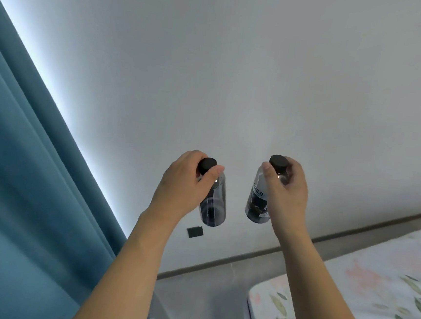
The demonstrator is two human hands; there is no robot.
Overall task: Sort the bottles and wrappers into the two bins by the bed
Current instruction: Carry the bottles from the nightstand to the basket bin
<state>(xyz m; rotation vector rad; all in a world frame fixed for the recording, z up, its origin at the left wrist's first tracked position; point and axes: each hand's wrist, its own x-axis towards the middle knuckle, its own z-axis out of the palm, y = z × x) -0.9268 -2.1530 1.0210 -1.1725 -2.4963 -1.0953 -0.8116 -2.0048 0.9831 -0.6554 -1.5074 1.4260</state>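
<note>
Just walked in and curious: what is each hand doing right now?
Left hand: grips a clear bottle near its black cap.
Right hand: grips a labelled bottle near its black cap.

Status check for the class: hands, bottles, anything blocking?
Left hand grips left bottle below its cap. Right hand grips labelled bottle likewise. Bins out of view. Nothing blocking.

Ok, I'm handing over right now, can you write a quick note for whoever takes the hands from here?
Left hand: grips a clear bottle by its black cap.
Right hand: grips a labelled bottle the same way.
Both bottles hang in the air in front of the wall, bed at lower right.
Bins and wrappers are out of view.
Left to do: find the bins, drop both bottles in the right one, then the wrappers.
</note>
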